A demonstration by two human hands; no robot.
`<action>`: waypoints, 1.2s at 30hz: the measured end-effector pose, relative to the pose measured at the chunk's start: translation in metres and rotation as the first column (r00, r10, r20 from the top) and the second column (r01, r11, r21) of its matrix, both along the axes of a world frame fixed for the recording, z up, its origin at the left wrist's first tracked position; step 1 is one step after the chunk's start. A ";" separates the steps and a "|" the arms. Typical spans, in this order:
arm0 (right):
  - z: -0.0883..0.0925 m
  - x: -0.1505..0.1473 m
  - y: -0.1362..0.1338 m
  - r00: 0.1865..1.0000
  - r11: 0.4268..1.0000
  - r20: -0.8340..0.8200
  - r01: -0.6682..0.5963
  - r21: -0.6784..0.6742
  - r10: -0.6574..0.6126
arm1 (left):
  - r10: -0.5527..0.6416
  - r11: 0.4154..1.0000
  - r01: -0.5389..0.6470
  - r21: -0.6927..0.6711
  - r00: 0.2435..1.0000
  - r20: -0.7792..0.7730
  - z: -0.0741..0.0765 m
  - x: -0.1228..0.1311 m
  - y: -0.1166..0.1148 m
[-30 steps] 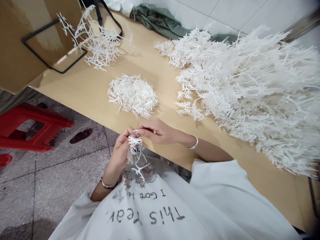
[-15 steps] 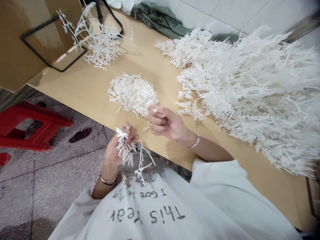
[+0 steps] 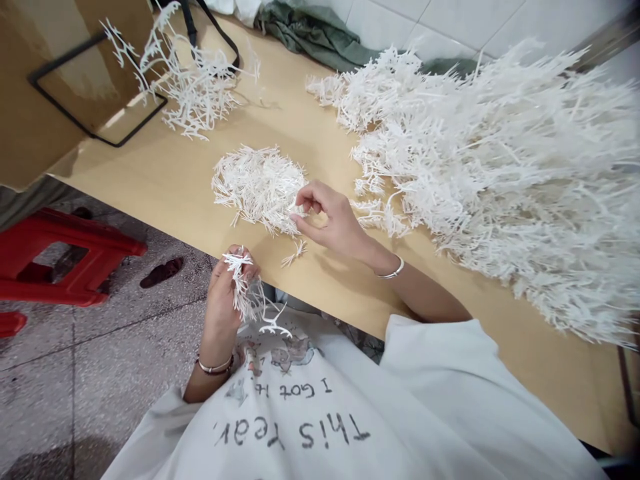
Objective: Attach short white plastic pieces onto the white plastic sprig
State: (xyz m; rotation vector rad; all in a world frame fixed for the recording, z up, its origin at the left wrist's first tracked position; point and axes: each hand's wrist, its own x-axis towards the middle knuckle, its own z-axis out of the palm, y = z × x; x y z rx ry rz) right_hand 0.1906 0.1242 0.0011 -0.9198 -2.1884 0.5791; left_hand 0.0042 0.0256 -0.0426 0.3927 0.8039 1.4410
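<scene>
My left hand (image 3: pixel 223 283) is closed around a bunch of white branched plastic pieces (image 3: pixel 246 293), at the table's front edge. A thin forked strand dangles from the bunch in front of my shirt. My right hand (image 3: pixel 333 220) is at the right edge of a small heap of white plastic sprigs (image 3: pixel 260 187), thumb and forefinger apart. Whether a small sprig still touches those fingertips is hard to tell. One loose sprig (image 3: pixel 294 253) lies on the table between the heap and my left hand.
A large mound of white branched pieces (image 3: pixel 480 167) covers the table's right side. White stripped-looking stems (image 3: pixel 200 93) lie at the back left, beside a cardboard box (image 3: pixel 50 80) and a black wire frame (image 3: pixel 120 143). Dark green cloth (image 3: pixel 310 33) lies along the wall. A red stool (image 3: pixel 75 257) stands left.
My right hand has shifted up and left to the small heap, and its curled fingers have parted. The left hand keeps its bunch; the dangling strand has swung upward.
</scene>
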 end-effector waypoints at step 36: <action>-0.001 -0.025 -0.043 0.942 0.916 -0.019 -0.330 -0.227 0.335 | 0.014 0.998 0.007 0.055 0.930 -0.368 0.000 0.008 -0.014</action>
